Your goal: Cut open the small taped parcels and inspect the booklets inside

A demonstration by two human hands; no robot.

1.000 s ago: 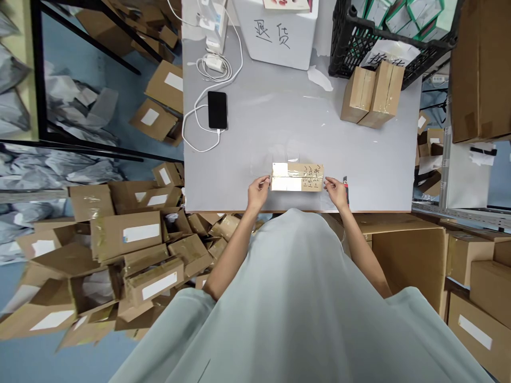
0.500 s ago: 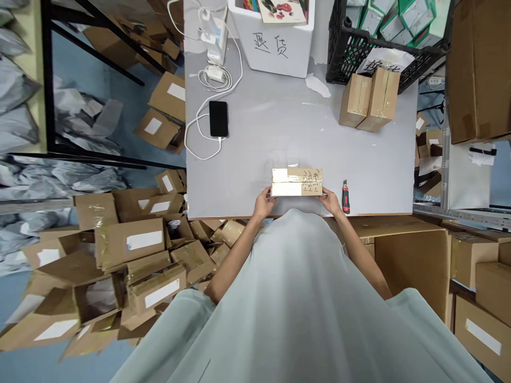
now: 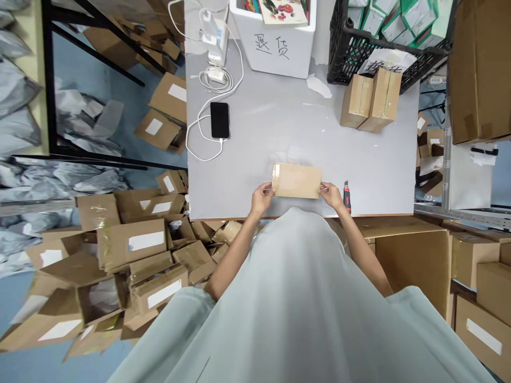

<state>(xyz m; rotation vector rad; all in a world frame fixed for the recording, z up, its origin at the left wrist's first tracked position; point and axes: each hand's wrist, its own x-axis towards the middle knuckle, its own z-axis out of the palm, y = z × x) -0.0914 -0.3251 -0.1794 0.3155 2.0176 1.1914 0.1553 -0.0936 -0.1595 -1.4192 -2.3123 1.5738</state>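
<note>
Between my hands, near the table's front edge, is a small brown cardboard box (image 3: 297,181) with a plain side facing me and tape along its left end. My left hand (image 3: 262,198) grips the box's left end, thumb and fingers closed on it. At the opposite end, my right hand (image 3: 331,196) holds the lower right corner. A red and black utility knife (image 3: 347,197) lies on the table just right of my right hand, its blade end pointing away from me. The box's underside is hidden.
On the grey table (image 3: 263,127) lies a black phone (image 3: 220,120) with a white cable. A white bin (image 3: 275,50) and black crate (image 3: 339,58) stand at the back, with two taped cartons (image 3: 369,103) by the crate. Opened boxes (image 3: 136,242) heap up at left.
The box has turned over between my hands: its side with labels and handwriting faced me before, and a plain brown side faces me now. The knife has stayed in place.
</note>
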